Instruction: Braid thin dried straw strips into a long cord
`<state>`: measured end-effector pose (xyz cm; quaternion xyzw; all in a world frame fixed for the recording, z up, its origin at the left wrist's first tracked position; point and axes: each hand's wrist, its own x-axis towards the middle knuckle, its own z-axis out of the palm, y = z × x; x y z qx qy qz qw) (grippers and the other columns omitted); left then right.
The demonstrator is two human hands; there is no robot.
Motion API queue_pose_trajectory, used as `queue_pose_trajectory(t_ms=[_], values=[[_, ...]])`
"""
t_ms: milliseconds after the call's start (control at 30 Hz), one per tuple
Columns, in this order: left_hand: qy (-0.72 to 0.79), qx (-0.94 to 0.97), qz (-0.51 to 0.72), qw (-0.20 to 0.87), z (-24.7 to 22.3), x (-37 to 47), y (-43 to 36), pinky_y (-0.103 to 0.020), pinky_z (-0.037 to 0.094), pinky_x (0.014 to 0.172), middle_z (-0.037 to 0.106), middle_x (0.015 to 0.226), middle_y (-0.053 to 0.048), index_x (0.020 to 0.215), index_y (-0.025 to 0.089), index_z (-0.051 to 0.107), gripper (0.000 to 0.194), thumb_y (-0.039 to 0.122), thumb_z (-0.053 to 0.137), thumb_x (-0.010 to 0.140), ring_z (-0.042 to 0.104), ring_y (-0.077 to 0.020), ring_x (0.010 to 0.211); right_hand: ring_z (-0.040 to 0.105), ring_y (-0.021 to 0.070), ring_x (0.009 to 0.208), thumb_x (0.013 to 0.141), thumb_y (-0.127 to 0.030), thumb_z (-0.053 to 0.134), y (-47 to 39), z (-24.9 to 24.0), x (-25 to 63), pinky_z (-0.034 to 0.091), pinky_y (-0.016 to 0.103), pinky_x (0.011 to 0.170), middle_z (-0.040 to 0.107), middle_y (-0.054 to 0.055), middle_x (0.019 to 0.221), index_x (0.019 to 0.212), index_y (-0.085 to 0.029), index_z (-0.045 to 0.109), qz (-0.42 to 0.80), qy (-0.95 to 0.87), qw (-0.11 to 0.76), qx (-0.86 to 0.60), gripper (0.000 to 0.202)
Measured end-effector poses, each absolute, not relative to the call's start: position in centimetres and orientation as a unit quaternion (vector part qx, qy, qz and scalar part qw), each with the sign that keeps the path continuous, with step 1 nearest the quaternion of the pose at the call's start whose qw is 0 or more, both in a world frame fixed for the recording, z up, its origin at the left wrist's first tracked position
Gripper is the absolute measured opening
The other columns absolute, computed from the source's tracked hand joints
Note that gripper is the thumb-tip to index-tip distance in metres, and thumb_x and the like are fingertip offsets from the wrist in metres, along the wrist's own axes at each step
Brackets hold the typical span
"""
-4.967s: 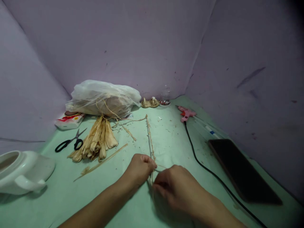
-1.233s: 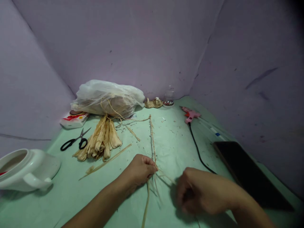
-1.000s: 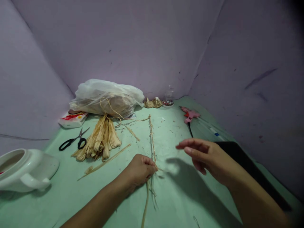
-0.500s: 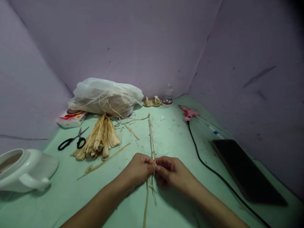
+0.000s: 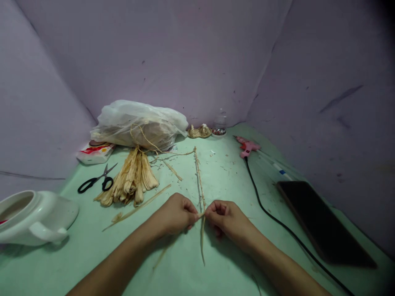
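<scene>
A thin braided straw cord [image 5: 198, 172] runs from the middle of the green table back toward the plastic bag. My left hand [image 5: 175, 213] and my right hand [image 5: 226, 218] pinch its near end between fingertips, almost touching each other. Loose straw strands [image 5: 202, 242] hang down from the pinch point toward me. A bundle of dried straw strips [image 5: 132, 179] lies to the left of the cord, with a single loose strip [image 5: 138, 206] beside it.
Black scissors [image 5: 97, 183] lie at the left, a white ceramic jug [image 5: 33, 216] at the near left. A plastic bag [image 5: 138, 125] sits at the back. A pink glue gun [image 5: 246, 146] with its black cable [image 5: 271, 218] and a dark phone [image 5: 322, 224] are at the right.
My right hand lifted away from the strands, swung up to the right, then came back to the cord. Both hands now pinch the cord's end together.
</scene>
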<state>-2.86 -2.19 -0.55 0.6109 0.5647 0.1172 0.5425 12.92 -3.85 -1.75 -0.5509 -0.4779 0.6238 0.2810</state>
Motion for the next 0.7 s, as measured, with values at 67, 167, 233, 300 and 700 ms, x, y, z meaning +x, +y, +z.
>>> queue_pose_trajectory(t_ms=[67, 167, 233, 300, 700], values=[[0.559, 0.639, 0.086, 0.521, 0.5, -4.1, -1.8, -0.018, 0.027, 0.042, 0.052, 0.048, 0.0, 0.061, 0.01, 0.062, 0.018, 0.025, 0.051, 0.059, 0.039, -0.0073, 0.043, 0.036, 0.0046, 0.031, 0.065, -0.019, 0.05, -3.8, -1.6, 13.0, 0.033, 0.017, 0.032, 0.04, -0.008, 0.039, 0.059, -0.017, 0.045, 0.63, -0.471, 0.283, -0.549, 0.009], [0.568, 0.655, 0.05, 0.495, 2.7, -6.5, -0.9, -0.018, 0.026, 0.042, 0.049, 0.046, 0.001, 0.06, 0.012, 0.063, 0.02, 0.029, 0.053, 0.061, 0.036, -0.0064, 0.042, 0.036, 0.005, 0.03, 0.064, -0.019, 0.051, -3.8, -1.7, 13.1, 0.033, 0.018, 0.032, 0.04, -0.008, 0.038, 0.059, -0.017, 0.045, 0.641, -0.462, 0.282, -0.544, 0.008], [0.6, 0.649, 0.103, 0.456, 4.0, -8.3, -0.3, -0.017, 0.028, 0.045, 0.051, 0.051, 0.002, 0.066, 0.013, 0.064, 0.019, 0.028, 0.055, 0.06, 0.038, -0.0065, 0.045, 0.036, 0.005, 0.03, 0.063, -0.019, 0.051, -3.7, -1.9, 13.1, 0.033, 0.018, 0.032, 0.041, -0.008, 0.039, 0.059, -0.017, 0.046, 0.643, -0.458, 0.279, -0.547, 0.008], [0.644, 0.636, 0.152, 0.398, 4.8, -9.8, 0.2, -0.017, 0.029, 0.046, 0.052, 0.053, 0.002, 0.07, 0.014, 0.063, 0.019, 0.028, 0.055, 0.061, 0.039, -0.0067, 0.047, 0.036, 0.0047, 0.03, 0.063, -0.019, 0.052, -3.8, -2.0, 13.1, 0.033, 0.018, 0.032, 0.041, -0.008, 0.039, 0.059, -0.016, 0.046, 0.643, -0.457, 0.279, -0.548, 0.007], [0.726, 0.677, 0.045, 0.11, 1.1, -8.2, 0.7, -0.024, 0.033, 0.058, 0.063, 0.075, -0.008, 0.07, 0.017, 0.064, 0.019, 0.024, 0.046, 0.068, 0.055, -0.018, 0.071, 0.035, 0.005, 0.031, 0.065, -0.021, 0.052, -3.8, -1.5, 13.0, 0.032, 0.019, 0.032, 0.039, -0.008, 0.04, 0.057, -0.017, 0.046, 0.637, -0.459, 0.277, -0.554, 0.01]])
